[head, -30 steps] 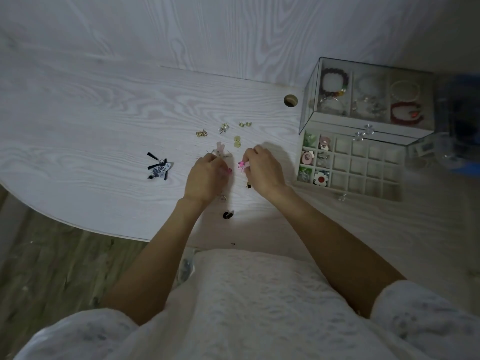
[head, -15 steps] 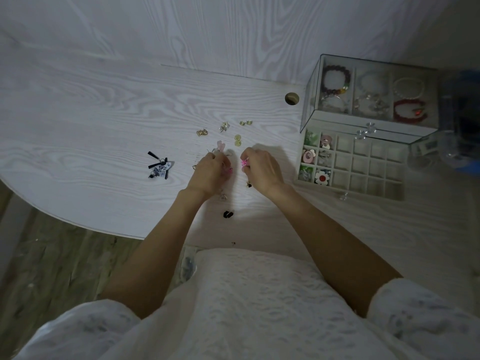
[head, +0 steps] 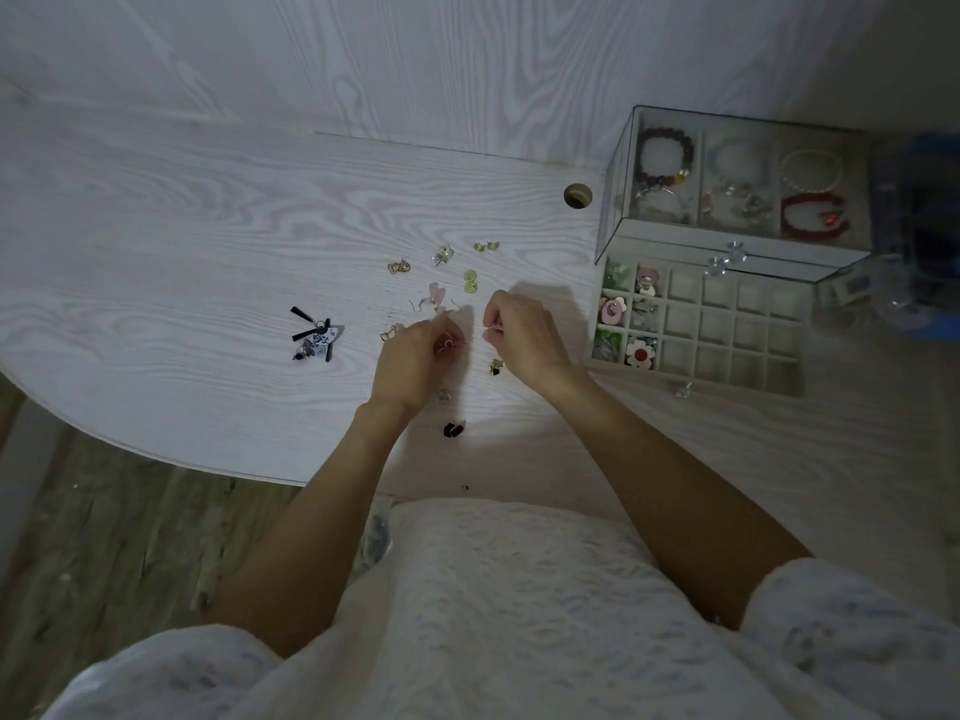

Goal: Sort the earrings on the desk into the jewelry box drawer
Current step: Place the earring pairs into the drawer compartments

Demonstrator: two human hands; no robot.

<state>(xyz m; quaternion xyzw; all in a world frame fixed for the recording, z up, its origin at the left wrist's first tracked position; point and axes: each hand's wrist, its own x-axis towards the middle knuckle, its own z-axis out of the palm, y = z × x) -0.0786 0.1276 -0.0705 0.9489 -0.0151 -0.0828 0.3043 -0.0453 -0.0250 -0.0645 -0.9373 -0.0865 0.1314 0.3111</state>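
Note:
Small earrings lie scattered on the white wood-grain desk [head: 182, 241]: gold studs [head: 398, 266], a round gold pair [head: 470, 281], a pale pink heart [head: 436, 292], a black pair [head: 453, 429] and black-and-white tassel earrings [head: 314, 339]. My left hand [head: 415, 358] is shut on a small pink earring [head: 451, 345]. My right hand [head: 524, 335] pinches a matching pink earring [head: 492, 327]. The glass jewelry box [head: 737, 189] stands at the right with its divided drawer [head: 748, 330] pulled out; the drawer's left cells hold flower and green earrings.
A round cable hole [head: 577, 195] sits by the box's left corner. A blue and clear container [head: 919, 241] stands at the far right. Bracelets fill the box's top tray. The desk's curved front edge runs at the lower left, above a wooden floor [head: 104, 537].
Both hands have stayed close together over the scattered earrings, each with a pink earring; the fingers have shifted slightly. The view has tilted a little.

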